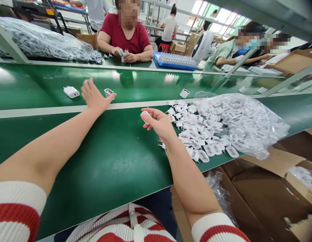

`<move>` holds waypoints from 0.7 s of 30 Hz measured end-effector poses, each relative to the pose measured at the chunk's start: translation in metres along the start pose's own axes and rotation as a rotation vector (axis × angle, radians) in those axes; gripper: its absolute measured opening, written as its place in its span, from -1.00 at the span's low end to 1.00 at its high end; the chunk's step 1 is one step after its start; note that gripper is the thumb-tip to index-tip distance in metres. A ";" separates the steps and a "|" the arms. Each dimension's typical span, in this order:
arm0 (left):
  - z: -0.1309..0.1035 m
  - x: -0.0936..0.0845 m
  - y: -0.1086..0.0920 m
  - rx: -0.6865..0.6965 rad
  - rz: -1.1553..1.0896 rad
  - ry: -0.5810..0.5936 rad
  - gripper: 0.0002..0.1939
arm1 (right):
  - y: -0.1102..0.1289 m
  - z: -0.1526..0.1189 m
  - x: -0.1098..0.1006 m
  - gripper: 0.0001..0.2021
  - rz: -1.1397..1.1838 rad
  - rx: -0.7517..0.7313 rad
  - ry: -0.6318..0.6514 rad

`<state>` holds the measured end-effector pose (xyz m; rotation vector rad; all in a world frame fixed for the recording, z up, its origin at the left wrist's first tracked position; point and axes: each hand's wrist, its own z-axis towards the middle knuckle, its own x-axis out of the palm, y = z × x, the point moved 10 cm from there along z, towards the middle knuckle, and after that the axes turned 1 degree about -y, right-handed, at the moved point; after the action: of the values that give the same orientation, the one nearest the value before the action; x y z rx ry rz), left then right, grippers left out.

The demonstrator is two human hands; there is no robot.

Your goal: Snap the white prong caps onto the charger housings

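Observation:
My left hand [94, 96] reaches over the green conveyor belt [148, 84], its fingers spread and nothing in its grasp. Right beside its thumb stands a white charger housing [109, 91], open end showing; whether the thumb touches it I cannot tell. To the left of that hand lies another white charger [71, 92] with ports in its end. Over the near table my right hand [159, 124] pinches a white oval plug cover [146, 117] between thumb and fingers. Close by on the right spreads a heap of white plug covers [196, 131], several with pins sticking out.
A clear plastic bag [256, 117] covers part of the heap. Farther along the belt lies a white housing [184, 93]. Across it, a person in a red top handles small white parts near a blue tray [171, 62]. Cardboard boxes [271, 161] stand below right.

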<state>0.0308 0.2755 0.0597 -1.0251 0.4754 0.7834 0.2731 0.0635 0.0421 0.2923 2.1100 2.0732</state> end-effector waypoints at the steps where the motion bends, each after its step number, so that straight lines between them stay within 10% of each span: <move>1: 0.003 0.017 0.002 -0.070 0.001 0.080 0.02 | -0.001 -0.002 0.005 -0.47 0.031 0.028 0.032; 6: 0.001 0.049 -0.010 -0.043 -0.110 0.234 -0.52 | 0.001 -0.009 0.027 -0.52 0.268 0.092 0.199; 16: -0.178 -0.014 -0.069 0.345 -0.388 0.795 -0.29 | -0.004 -0.008 0.026 -0.35 0.269 0.013 0.133; 21: -0.208 -0.032 -0.058 0.371 -0.412 0.833 -0.31 | 0.005 -0.018 0.041 -0.65 0.035 -0.096 0.231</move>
<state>0.0554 0.0624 0.0201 -1.0189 1.0329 -0.1391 0.2291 0.0571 0.0477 0.0809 2.1322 2.3200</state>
